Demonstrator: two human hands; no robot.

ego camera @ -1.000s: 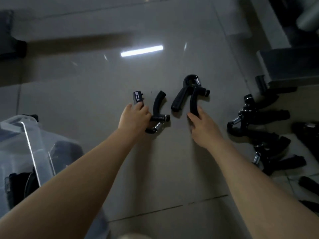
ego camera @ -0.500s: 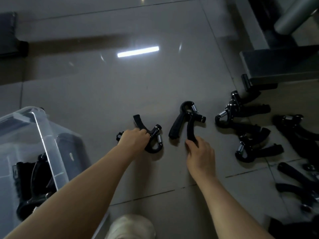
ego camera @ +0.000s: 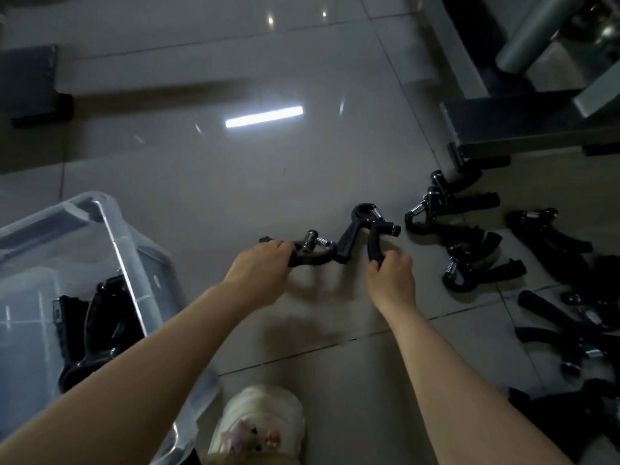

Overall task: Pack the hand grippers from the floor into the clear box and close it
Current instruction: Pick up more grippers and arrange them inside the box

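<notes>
Tiled floor [ego camera: 208,182], glossy, with a strip-light reflection far of centre. Grey metal equipment frame [ego camera: 523,125] sits far right. Clear box [ego camera: 100,209] stands at the left, lid off or out of sight, with several black grippers [ego camera: 97,317] already inside, seen through the wall. A dark block [ego camera: 30,82] lies far left.

On the right, a loose pile of grippers [ego camera: 469,236] lies spread on the floor from far to near, black handles and steel springs, some overlapping.

Both forearms reach in from the near edge. Left hand [ego camera: 258,266] is clenched round the handle of a gripper [ego camera: 315,253], spring end pointing right; its shadow falls clear of it on the tile, so it looks lifted. Right hand [ego camera: 391,276] pinches the lower end of one handle of a second gripper [ego camera: 365,233], loop end pointing far. Can't tell whether that one touches the floor. The two grippers look to meet near centre, just right of the box and left of the pile.

A pale shoe [ego camera: 265,424] with small charms shows at the near edge, between the arms.
</notes>
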